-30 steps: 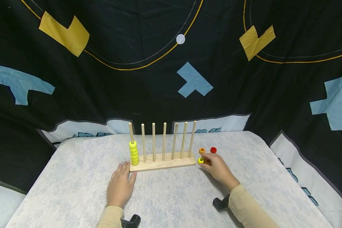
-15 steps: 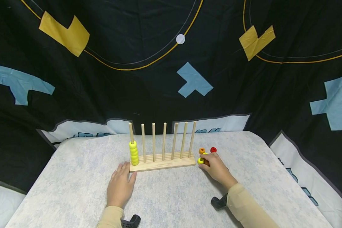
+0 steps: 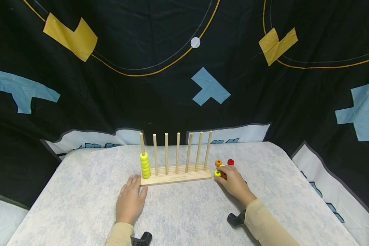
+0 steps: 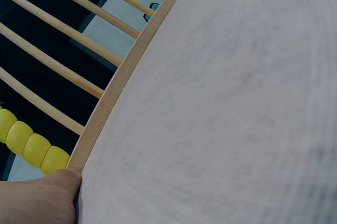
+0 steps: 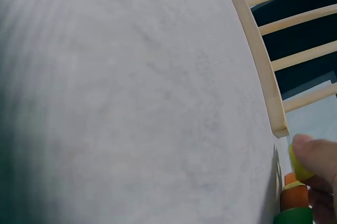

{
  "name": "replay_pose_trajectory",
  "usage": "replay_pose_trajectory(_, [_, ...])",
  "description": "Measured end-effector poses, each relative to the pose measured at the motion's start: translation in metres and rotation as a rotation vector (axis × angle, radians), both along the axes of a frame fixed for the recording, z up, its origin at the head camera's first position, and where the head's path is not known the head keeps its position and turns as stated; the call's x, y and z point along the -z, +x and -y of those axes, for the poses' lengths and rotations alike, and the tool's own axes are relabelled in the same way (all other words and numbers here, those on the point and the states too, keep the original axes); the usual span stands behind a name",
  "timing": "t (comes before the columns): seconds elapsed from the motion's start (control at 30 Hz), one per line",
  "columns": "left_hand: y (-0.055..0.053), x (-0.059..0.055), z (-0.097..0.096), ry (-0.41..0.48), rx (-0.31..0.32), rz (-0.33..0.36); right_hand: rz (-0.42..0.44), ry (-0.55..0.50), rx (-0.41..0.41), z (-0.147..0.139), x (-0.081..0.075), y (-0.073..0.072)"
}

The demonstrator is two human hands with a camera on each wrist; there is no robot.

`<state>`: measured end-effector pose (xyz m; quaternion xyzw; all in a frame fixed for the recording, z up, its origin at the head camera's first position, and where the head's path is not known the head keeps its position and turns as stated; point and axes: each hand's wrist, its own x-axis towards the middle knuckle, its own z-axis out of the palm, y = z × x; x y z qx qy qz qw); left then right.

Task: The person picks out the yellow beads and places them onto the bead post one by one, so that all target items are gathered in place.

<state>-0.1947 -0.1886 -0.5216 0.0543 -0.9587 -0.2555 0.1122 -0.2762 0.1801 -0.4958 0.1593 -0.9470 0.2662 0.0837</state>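
Note:
A wooden rack [image 3: 178, 176] of upright pegs stands on the table, with a stack of yellow beads [image 3: 145, 165] on its leftmost peg. My left hand [image 3: 130, 201] lies at the rack's left end with fingers mostly straight, the thumb touching the front corner of the base [image 4: 105, 97]. Right of the rack, my right hand [image 3: 235, 184] pinches a yellow bead [image 3: 217, 173]; the right wrist view shows my thumb [image 5: 316, 155] against this bead [image 5: 298, 165]. A second yellow bead [image 3: 222, 166] and a brown bead [image 3: 223, 175] show partly beside the fingers.
Behind the right hand lie an orange bead [image 3: 218, 162] and a red bead [image 3: 231, 162]. A green bead [image 5: 294, 216] sits below the fingers in the right wrist view. A black cloth [image 3: 160, 102] hangs behind the pale table [image 3: 178, 215].
My right hand has shifted slightly left and down, and the second yellow bead has come into sight beside its fingers. The left hand and the rack stay put.

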Motion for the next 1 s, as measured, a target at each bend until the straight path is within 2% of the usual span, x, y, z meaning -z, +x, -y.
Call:
replay_pose_trajectory(0.43, [0.0,0.001,0.001,-0.004,-0.006,0.004,0.042,-0.098,-0.042,0.01,-0.011,0.017])
replay_pose_trajectory(0.67, [0.0,0.0,0.0,-0.002,-0.005,0.0,0.05,-0.188,-0.138,0.024,-0.015,0.029])
replay_pose_trajectory(1.0, [-0.001,0.0,0.0,0.004,-0.002,0.002,0.072,-0.208,-0.246,0.053,-0.029,0.046])
